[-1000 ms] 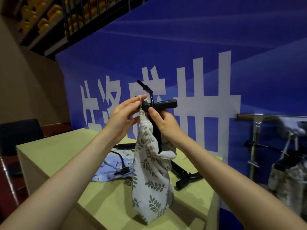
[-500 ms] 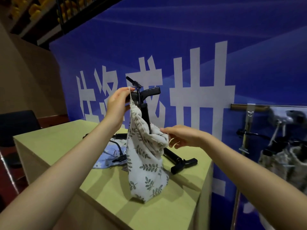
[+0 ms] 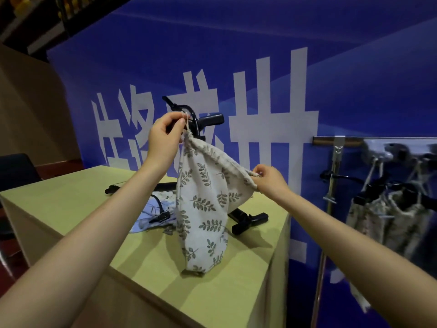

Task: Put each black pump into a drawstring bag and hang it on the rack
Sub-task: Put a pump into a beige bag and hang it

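Note:
A white drawstring bag (image 3: 203, 209) with a green leaf print stands on the table, a black pump (image 3: 208, 120) sticking out of its top. My left hand (image 3: 164, 138) pinches the drawstring at the bag's upper left corner, next to the pump's handle. My right hand (image 3: 269, 177) pinches the bag's rim at its right corner, pulling the mouth out taut. A second black pump (image 3: 248, 220) lies on the table behind the bag. A rack (image 3: 338, 144) at the right carries several bagged pumps (image 3: 387, 209).
The light wooden table (image 3: 71, 204) has its right edge just beyond the bag. A pale blue bag (image 3: 151, 209) with a black hose on it lies flat behind my left arm. A blue wall with white characters fills the background. A dark chair (image 3: 16, 166) stands at far left.
My right hand left the pump handle, dropped to the bag's rim and now pulls it out to the right. My left hand stayed at the top of the bag. The view swung left.

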`<state>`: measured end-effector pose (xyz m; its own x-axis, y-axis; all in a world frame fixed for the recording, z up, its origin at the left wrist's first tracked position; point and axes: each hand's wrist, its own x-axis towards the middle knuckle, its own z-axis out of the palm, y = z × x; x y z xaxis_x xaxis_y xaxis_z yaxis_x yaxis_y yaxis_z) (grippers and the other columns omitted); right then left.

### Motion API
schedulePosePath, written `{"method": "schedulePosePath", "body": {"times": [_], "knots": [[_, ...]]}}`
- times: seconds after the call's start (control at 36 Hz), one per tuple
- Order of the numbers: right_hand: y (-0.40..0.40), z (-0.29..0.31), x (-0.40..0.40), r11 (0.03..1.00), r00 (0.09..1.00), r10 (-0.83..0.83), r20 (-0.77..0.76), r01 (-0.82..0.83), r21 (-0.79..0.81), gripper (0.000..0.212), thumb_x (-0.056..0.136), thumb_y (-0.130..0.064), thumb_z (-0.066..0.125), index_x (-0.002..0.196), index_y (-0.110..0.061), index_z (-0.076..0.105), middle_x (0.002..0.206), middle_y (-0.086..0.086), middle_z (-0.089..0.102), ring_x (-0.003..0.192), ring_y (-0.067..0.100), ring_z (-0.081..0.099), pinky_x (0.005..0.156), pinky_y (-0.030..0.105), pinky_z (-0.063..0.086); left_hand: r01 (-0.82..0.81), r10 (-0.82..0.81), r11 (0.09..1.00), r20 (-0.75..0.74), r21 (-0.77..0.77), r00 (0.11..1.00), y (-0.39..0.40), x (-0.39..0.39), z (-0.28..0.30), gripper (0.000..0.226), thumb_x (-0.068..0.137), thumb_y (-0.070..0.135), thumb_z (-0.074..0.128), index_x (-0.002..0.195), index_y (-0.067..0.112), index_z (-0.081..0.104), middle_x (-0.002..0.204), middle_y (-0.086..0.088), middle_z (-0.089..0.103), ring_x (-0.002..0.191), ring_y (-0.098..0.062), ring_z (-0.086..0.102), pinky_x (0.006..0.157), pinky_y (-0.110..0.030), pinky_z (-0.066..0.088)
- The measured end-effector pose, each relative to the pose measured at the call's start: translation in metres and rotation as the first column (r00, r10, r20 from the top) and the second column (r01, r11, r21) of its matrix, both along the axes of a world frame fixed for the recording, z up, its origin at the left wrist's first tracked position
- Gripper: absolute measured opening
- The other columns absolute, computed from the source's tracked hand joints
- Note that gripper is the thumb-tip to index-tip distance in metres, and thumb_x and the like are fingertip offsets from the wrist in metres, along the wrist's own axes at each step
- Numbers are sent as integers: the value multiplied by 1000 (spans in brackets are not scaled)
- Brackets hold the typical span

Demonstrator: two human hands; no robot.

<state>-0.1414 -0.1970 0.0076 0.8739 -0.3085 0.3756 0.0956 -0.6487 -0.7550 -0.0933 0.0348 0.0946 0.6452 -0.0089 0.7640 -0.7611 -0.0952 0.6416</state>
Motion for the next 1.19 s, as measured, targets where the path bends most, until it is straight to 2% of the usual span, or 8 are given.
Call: {"method": "schedulePosePath", "body": {"times": [0.22,0.5,0.61,0.67,0.83,1.0,1.11,1.19], "knots": [[-27,12,-23,960,966,187,-180,-141,244,31,87,-34,69,89,-3,68,65,2,61,53,10,54,49,20,42,-32,31,999,44,12,999,-9,1,-1,19,95,24,52,98,38,65,109,-8,64,104,-25,60,90,-48,53],[-55,18,-42,520,863,497,86,-376,767,20,81,-20,70,93,-3,70,83,7,70,78,14,65,63,17,49,-32,32,998,13,-54,999,-24,7,-3,21,96,23,51,94,39,65,109,-3,66,107,-23,60,94,-49,51],[-57,31,-45,842,981,193,23,-177,510,17,90,-23,66,86,-6,67,74,2,69,62,7,64,61,20,46,-16,17,999,23,-36,1000,-28,6,-4,22,95,25,51,93,41,65,109,-2,66,109,-24,59,94,-50,51],[-61,40,-42,892,996,60,72,-86,445,21,90,-25,67,90,-5,66,72,1,63,58,7,57,59,22,42,-6,7,999,29,-33,1000,-29,4,-3,23,95,25,51,92,43,66,108,-2,67,108,-24,59,95,-50,50],[-54,86,-37,747,982,164,97,-188,638,20,95,-25,58,79,-13,61,65,-2,46,55,7,43,54,19,37,28,-26,999,53,-35,998,-33,-5,-3,25,95,23,52,90,44,66,109,-8,65,103,-21,62,93,-48,52],[-15,133,-33,504,904,385,186,-375,778,24,97,-19,53,75,-11,58,66,0,57,60,7,44,60,17,35,79,-78,997,108,0,991,-41,-18,0,26,97,16,54,89,38,65,106,-7,63,98,-16,59,90,-33,51],[9,149,-34,652,925,340,172,-364,665,10,94,-11,58,90,-8,67,64,-4,58,49,2,49,46,12,39,48,-47,999,135,-5,990,-43,-23,1,24,97,15,54,90,35,64,103,-1,60,95,-10,57,84,-21,46],[14,147,-31,730,933,308,187,-358,583,20,93,-9,60,109,0,68,72,0,58,55,5,51,58,17,41,58,-55,998,109,-30,993,-37,-22,1,23,97,15,54,90,33,65,107,-9,62,96,-12,58,85,-21,48]]}}
